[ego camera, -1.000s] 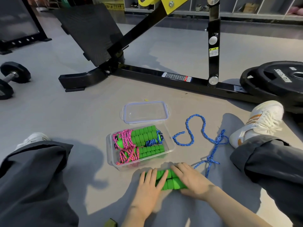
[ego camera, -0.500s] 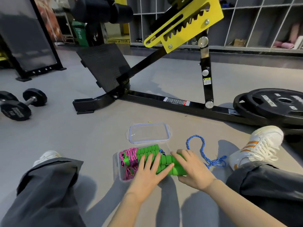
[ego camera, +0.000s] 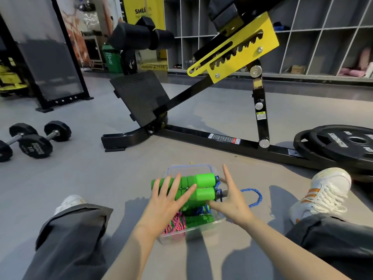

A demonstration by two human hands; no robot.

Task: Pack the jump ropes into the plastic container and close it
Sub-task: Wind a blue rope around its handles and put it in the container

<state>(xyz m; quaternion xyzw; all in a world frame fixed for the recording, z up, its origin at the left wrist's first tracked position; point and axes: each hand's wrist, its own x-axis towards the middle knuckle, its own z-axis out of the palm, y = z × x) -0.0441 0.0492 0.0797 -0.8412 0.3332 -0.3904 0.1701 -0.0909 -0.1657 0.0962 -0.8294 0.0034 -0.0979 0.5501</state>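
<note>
The green foam handles [ego camera: 201,187] are lying side by side between the two grips, long axis running left to right, directly above the plastic container [ego camera: 214,221] and, by my reading, not yet seated in it. The left hand [ego camera: 167,201] is pressing flat on their left half, fingers straight and spread. The right hand [ego camera: 229,199] is bracing their right ends, fingers splayed and curling round nothing visible. The blue rope [ego camera: 254,196] is trailing rightward from the right grip and looping on the floor [ego camera: 101,178] outside the container, so the right hand is nearer for gathering it. The pink rope [ego camera: 175,223] is sitting in the container below the left grip. The lid [ego camera: 189,168] is lying just beyond both grips. Readable: "SMILE" on the yellow banner [ego camera: 141,11] and "10" on the dumbbell [ego camera: 30,147]. Lettering on the weight plates [ego camera: 343,146] is inverted and unclear.
</note>
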